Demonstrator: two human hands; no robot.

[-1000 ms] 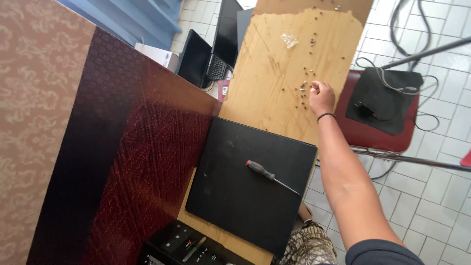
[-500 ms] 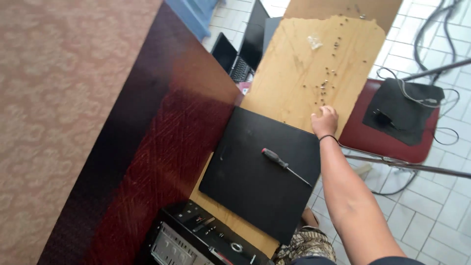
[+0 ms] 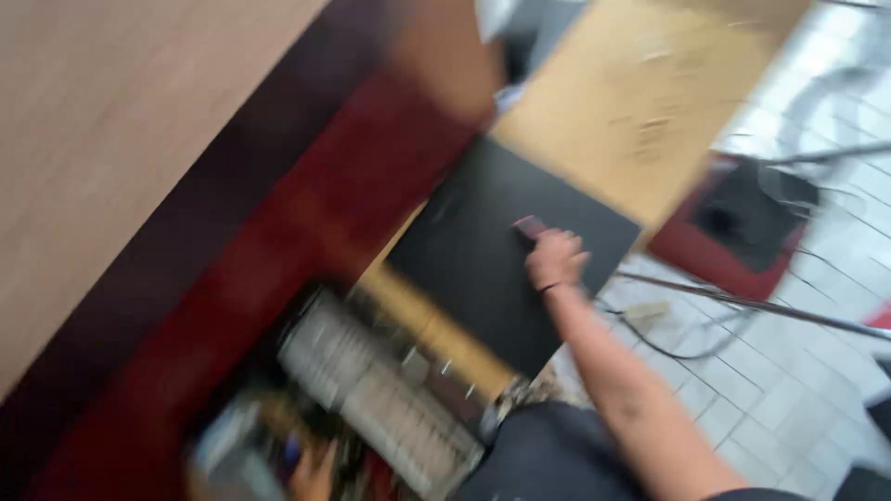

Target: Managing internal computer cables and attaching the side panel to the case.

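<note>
Sweeping from the far left, and the whole view is smeared with blur: a pale beige surface [image 3: 111, 121] fills the corner, and a dark red patterned cover [image 3: 278, 250] runs diagonally beside it. Down at the bottom edge sits what looks like the left hand [image 3: 312, 469], low beside a grey device with rows of keys or slots [image 3: 371, 394]. Its grip I cannot tell, the fingers are just a smudge, and whether it touches the device is not clear either.

Moving to the middle, a flat black panel [image 3: 483, 278] lies on the wooden table [image 3: 650, 102], one corner hanging toward the person. On that panel is the screwdriver [image 3: 530, 227]; only its red handle shows, just above the knuckles. The right hand [image 3: 555, 262] is right on it, arm stretched up from the lower right, fingers curled over the near end of the handle. Touching, yes. A firm, closed grip? I cannot tell through the blur.

So, as a judgement: the reach is done and the hand has arrived at the tool, but the screwdriver looks to be low on the panel, not lifted clear, and nothing shows it put to any use.

Further right, a red chair [image 3: 691, 250] carries a black object [image 3: 752, 209], with cables trailing over the pale tiled floor [image 3: 798, 399]
</note>
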